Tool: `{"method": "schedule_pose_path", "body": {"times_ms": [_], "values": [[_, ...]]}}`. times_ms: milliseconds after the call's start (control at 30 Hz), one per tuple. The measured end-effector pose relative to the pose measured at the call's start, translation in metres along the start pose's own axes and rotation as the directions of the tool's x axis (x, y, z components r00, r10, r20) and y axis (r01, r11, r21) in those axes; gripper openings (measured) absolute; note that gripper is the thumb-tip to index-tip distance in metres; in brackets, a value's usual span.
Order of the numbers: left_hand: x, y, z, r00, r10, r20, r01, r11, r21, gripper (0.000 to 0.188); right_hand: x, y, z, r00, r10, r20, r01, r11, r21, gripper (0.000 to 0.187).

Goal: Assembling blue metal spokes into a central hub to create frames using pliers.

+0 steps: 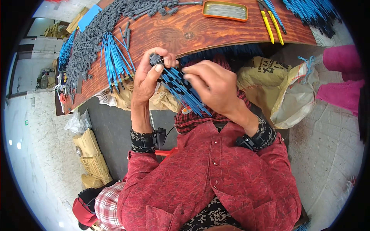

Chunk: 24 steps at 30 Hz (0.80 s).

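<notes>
My left hand (147, 77) is raised just off the table's front edge, closed round a small dark grey plastic fitting (155, 58). A thin, pale wire-like piece shows beside the fitting, near my fingertips. Below and to the right, a bundle of blue rods with black parts (187, 96) slants over my lap. My right hand (214, 82) is curled above the upper part of this bundle, with thumb and fingers drawn together. What its fingertips hold, if anything, is hidden, and I cannot tell whether they touch the rods.
On the wooden table (169, 34) lie a heap of grey fittings (83, 52), more blue rods (115, 63), an orange-rimmed tray of thin metal pins (225, 10) and yellow-handled pliers (271, 27). An open woven sack (293, 100) stands at the right, and paper sacks (92, 156) at the left.
</notes>
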State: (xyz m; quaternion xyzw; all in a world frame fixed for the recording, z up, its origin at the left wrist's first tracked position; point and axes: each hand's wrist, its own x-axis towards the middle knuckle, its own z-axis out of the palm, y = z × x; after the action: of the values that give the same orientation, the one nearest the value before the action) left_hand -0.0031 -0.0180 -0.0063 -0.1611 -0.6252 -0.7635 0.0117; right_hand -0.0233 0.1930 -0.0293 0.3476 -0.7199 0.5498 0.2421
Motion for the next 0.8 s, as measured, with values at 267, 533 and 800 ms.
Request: {"method": "schedule_pose_path", "body": {"times_ms": [267,533,800], "values": [[-0.01,0.004,-0.016,0.999,0.017,-0.04,-0.017,1.0,-0.002,0.037,-0.026,0.02,-0.007,0.88,0.456,0.131,-0.469,0.878,0.097,0.016],[-0.011,0.002,-0.014,1.0,0.025,-0.015,-0.025,1.0,-0.017,0.038,-0.015,0.005,0.024,0.877,0.366,0.311,-0.441,0.87,0.221,0.013],[-0.01,-0.001,-0.019,0.999,0.034,-0.014,-0.034,0.999,-0.027,0.032,-0.004,0.004,0.037,0.912,0.329,0.243,-0.378,0.906,0.189,0.01]]}}
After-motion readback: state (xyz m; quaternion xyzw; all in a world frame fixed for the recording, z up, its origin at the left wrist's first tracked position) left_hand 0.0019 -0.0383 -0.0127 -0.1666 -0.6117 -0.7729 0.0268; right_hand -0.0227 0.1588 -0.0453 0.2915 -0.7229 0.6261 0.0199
